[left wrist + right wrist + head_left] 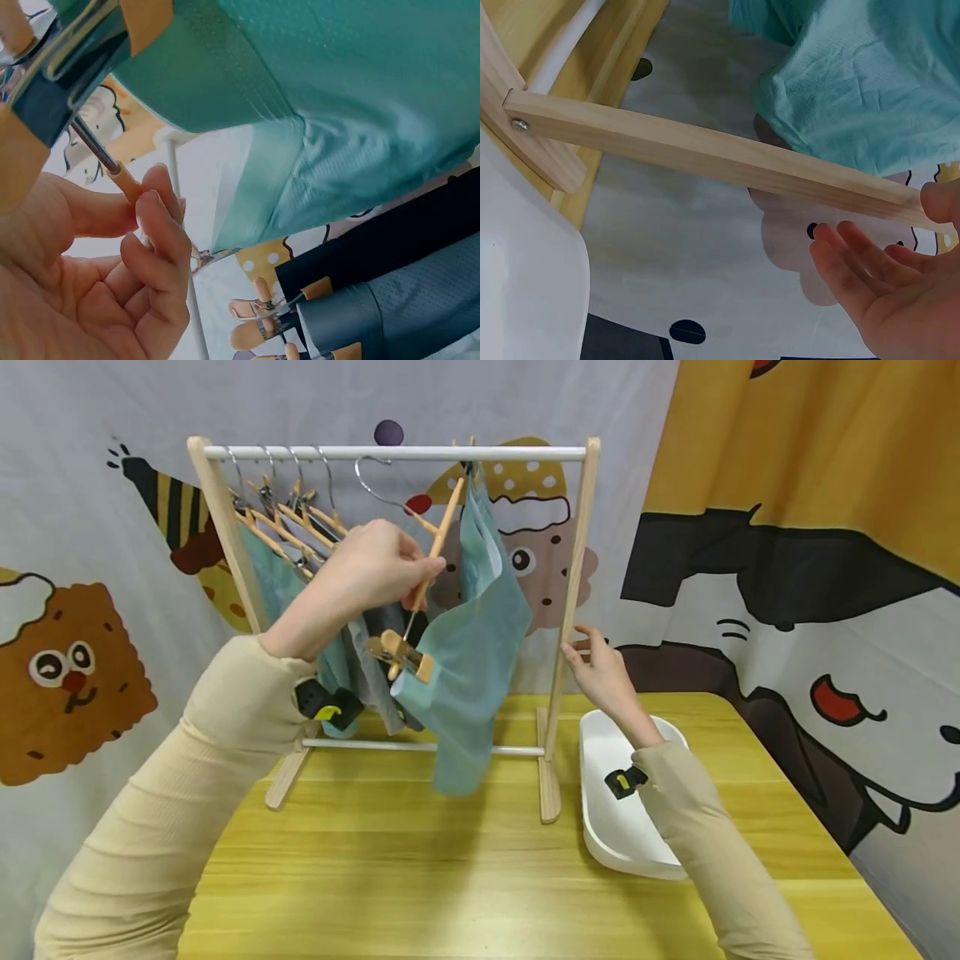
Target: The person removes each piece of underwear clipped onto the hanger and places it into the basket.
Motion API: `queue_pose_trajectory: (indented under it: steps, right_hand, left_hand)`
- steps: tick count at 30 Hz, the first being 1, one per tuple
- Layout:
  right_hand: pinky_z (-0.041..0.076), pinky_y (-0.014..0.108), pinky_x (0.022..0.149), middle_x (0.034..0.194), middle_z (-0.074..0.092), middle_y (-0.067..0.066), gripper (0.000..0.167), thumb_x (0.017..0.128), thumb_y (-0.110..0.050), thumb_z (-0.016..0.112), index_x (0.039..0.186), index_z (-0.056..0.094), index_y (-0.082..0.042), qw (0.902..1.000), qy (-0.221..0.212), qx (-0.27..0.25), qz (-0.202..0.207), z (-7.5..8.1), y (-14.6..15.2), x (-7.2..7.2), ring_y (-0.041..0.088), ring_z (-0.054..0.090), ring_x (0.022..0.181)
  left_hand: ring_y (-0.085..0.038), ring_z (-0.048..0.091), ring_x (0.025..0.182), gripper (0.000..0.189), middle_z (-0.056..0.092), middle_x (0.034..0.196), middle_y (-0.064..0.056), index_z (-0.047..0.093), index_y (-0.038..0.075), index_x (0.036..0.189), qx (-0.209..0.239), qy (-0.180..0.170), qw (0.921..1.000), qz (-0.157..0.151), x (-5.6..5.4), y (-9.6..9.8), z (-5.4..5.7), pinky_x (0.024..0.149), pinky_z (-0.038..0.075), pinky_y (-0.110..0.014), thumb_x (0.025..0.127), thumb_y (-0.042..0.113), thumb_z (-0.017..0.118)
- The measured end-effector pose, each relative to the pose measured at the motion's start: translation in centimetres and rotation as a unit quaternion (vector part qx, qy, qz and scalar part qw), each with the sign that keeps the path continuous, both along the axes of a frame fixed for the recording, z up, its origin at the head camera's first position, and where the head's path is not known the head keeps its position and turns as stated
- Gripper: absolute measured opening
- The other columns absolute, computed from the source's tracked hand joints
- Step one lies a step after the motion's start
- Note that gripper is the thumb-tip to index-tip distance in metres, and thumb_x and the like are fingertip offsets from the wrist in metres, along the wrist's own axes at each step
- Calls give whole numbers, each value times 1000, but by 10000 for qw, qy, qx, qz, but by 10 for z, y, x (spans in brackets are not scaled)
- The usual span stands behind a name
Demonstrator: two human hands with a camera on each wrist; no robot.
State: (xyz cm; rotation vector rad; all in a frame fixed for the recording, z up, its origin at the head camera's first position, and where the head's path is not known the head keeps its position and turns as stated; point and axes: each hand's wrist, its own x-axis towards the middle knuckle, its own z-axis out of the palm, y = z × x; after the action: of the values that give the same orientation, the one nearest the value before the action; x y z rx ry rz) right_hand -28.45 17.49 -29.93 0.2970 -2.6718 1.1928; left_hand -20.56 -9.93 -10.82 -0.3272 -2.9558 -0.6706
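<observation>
My left hand (382, 564) pinches the wooden bar of a clip hanger (450, 510) between thumb and fingers. The hanger is tilted, and its metal hook overlaps the rack's top rail; I cannot tell whether it bears on it. Wooden clips (405, 656) at its ends grip a teal garment (480, 635) with a stitched waistband, which droops between them. My right hand (600, 668) is at the right post (727, 154) of the clothes rack. In the right wrist view its thumb lies against that post, while the other fingers stay extended and hold nothing.
Several clip hangers (288, 531) with teal, grey and dark garments hang at the rack's left end. A white tub (600, 852) stands right of the rack on the wooden table (360, 877). A cartoon-printed curtain (300, 402) hangs behind.
</observation>
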Motion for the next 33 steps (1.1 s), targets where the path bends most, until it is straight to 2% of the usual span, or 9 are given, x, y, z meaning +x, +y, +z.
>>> queue_pose_trajectory:
  steps: [6,10,15,20,25,29,33]
  right_hand:
    - [47,52,96,133,53,24,58,101,-36,42,146,28,-3,10000,-31,-46,0,3,3,3,40,55,118]
    - [47,52,95,133,54,23,57,101,-35,42,146,28,-4,9999,-68,-90,25,3,3,6,40,55,118]
    - [48,50,94,132,54,21,56,100,-35,44,146,30,-4,9997,202,65,-144,4,4,11,38,57,116]
    - [47,50,91,134,51,19,52,100,-31,47,143,36,-4,9939,886,418,-501,12,2,26,36,54,116]
    - [46,50,85,127,51,21,46,98,-22,51,137,42,0,9807,1810,497,-546,22,-1,42,37,52,113]
    - [46,48,92,123,54,23,43,97,-18,54,133,46,4,9676,2511,234,-111,33,-3,51,38,53,114]
    - [45,47,98,129,54,21,49,98,-27,51,136,43,3,9590,2791,-127,464,46,-4,59,34,51,121]
  left_hand:
    - [-11,47,47,42,58,50,3,67,9,67,32,390,9992,-52,-3,2,-11,56,35,-28,96,35,51]
    - [-10,43,40,45,54,45,2,63,9,59,-126,543,9984,-30,-9,3,-22,50,33,-25,96,32,52]
    - [-11,43,37,46,58,47,-3,64,8,58,-456,611,9967,-270,-10,0,-39,45,30,-24,97,29,52]
    - [-14,51,42,33,67,59,-9,71,3,77,-635,652,9948,-453,0,-7,-56,43,34,-24,96,24,55]
    - [-15,50,44,25,63,59,-8,72,4,85,-853,887,9918,-353,18,-13,-70,42,35,-25,94,23,59]
    - [-17,41,41,22,57,57,-8,72,5,85,-1110,1248,9856,-273,33,-16,-79,38,28,-24,93,22,61]
    - [-18,42,41,19,61,59,-8,72,7,85,-1240,1643,9783,-242,44,-17,-87,37,28,-25,92,21,62]
